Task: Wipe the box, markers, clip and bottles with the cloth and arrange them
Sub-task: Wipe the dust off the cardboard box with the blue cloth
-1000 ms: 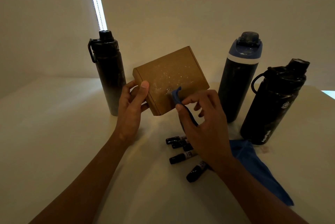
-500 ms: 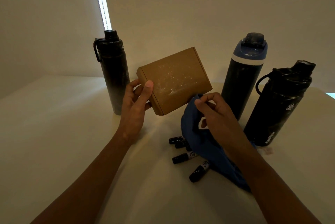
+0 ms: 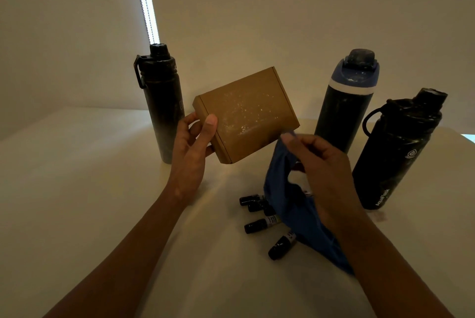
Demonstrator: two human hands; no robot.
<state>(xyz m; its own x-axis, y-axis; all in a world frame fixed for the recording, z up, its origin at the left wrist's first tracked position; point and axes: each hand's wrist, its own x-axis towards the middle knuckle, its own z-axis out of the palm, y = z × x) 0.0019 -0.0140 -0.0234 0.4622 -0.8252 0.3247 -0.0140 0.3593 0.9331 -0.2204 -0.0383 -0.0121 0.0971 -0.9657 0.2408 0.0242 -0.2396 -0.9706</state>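
Observation:
My left hand (image 3: 191,153) grips a brown cardboard box (image 3: 246,114) by its left end, tilted above the table, its face speckled with white dust. My right hand (image 3: 321,171) pinches a blue cloth (image 3: 285,202) just below the box's lower right corner; the cloth hangs down over the table. Several black markers (image 3: 259,225) lie beneath the cloth, partly hidden by it. Three dark bottles stand upright: one at the left (image 3: 162,104), a blue-lidded one (image 3: 344,104) and one at the right (image 3: 395,153). No clip is visible.
The pale table (image 3: 77,189) runs to a plain wall at the back. A bright vertical light strip (image 3: 145,1) shows behind the left bottle. A bright patch sits at the right edge of the table.
My right hand lifted the cloth off the table and gathered it up toward the box's lower right corner. The box stays held in my left hand.

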